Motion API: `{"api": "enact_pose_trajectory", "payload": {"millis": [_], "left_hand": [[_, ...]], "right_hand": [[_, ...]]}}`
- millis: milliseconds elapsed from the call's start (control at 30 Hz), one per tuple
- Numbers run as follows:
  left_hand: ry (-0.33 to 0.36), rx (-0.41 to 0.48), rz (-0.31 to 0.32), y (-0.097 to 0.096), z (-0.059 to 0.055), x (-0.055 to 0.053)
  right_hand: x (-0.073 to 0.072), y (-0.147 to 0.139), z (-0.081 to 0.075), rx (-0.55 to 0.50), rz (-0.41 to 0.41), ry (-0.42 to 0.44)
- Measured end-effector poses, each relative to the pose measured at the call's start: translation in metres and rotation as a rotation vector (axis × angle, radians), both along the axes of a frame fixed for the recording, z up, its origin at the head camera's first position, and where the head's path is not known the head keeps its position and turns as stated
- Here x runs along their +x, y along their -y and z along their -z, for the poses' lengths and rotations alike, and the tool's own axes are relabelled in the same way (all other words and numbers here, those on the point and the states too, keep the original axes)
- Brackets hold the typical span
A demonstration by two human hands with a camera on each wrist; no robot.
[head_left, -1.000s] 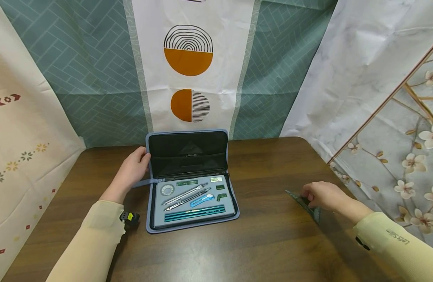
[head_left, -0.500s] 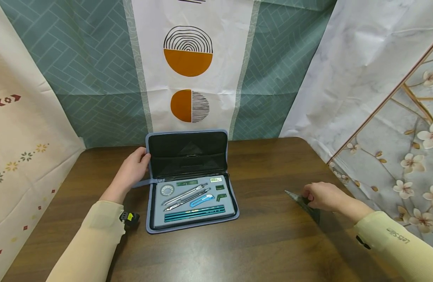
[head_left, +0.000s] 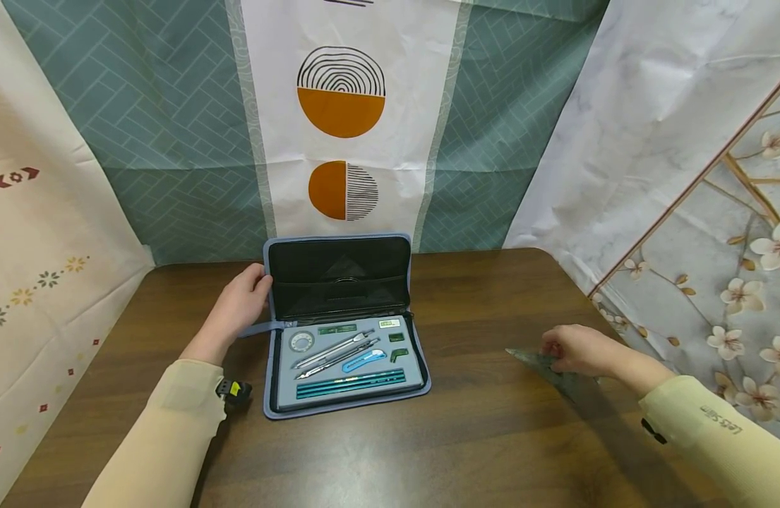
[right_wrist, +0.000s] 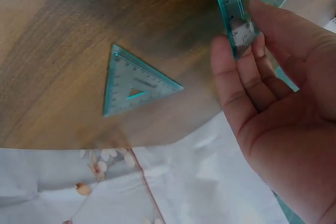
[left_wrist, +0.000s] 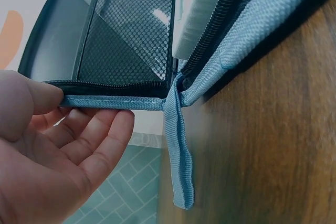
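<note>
My left hand [head_left: 240, 300] pinches the left edge of the raised lid of a blue zippered case [head_left: 339, 259], thumb inside and fingers behind in the left wrist view. Inside the lid is a mesh pocket [left_wrist: 139, 30]. The grey insert [head_left: 288, 402] carries a compass [head_left: 334, 349], pencils [head_left: 351, 384], a blue cutter-like tool [head_left: 364, 361] and small green pieces. At the right, my right hand [head_left: 580, 351] pinches a translucent green set square [head_left: 532, 358] between thumb and fingers, tilted over the table. A second triangular set square [right_wrist: 139, 85] lies flat on the table in the right wrist view.
The brown wooden table [head_left: 466, 423] reaches back to hanging patterned cloths [head_left: 504, 141]. A light-blue wrist strap [left_wrist: 178, 150] hangs from the case's hinge corner. A flowered sheet [head_left: 714, 282] borders the table on the right.
The set square in my right hand has tilted flatter, its far tip shifting slightly left. My left hand and the case stay where they were.
</note>
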State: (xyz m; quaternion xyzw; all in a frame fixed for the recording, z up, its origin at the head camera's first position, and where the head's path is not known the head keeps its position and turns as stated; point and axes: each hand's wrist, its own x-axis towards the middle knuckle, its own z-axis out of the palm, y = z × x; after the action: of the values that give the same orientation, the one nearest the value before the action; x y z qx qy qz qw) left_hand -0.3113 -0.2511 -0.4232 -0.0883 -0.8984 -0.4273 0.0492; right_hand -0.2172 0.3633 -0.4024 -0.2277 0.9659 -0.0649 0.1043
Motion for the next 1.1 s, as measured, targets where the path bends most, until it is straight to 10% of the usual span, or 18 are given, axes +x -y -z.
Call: {"api": "enact_pose_trajectory", "payload": {"millis": [333, 1100], "left_hand": [[-0.009, -0.013, 0.003, 0.0, 0.0, -0.002], [-0.001, -0.003, -0.001, 0.001, 0.003, -0.002]], "right_hand": [[0.0, 0.015, -0.013, -0.063, -0.046, 0.022], [-0.032, 0.087, -0.057, -0.108, -0.115, -0.235]]}}
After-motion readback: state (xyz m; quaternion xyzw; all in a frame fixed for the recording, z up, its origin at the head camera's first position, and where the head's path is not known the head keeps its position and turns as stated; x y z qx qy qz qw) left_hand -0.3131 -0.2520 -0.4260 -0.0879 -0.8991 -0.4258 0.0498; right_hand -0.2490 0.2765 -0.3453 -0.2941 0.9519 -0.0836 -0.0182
